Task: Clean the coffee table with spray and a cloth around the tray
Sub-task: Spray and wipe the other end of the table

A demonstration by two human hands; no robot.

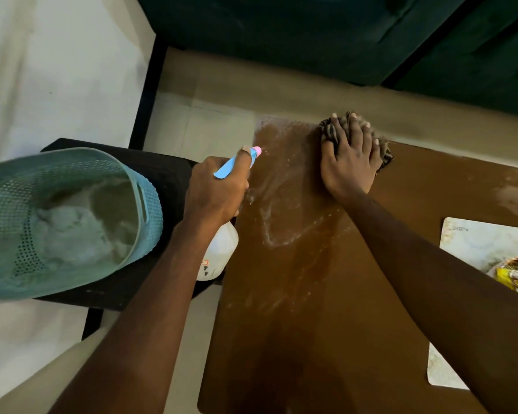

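Note:
The brown coffee table fills the lower middle, wet with white spray streaks near its far left corner. My left hand grips a white spray bottle by its blue trigger head, the pink nozzle at the table's left edge. My right hand presses flat, fingers straight, on a dark striped cloth at the table's far edge. The pale tray lies at the right, partly hidden by my right forearm.
A teal perforated basket holding something white sits on a black stool left of the table. A dark green sofa runs along the far side. Something yellow in a dish rests on the tray. Pale floor lies to the left.

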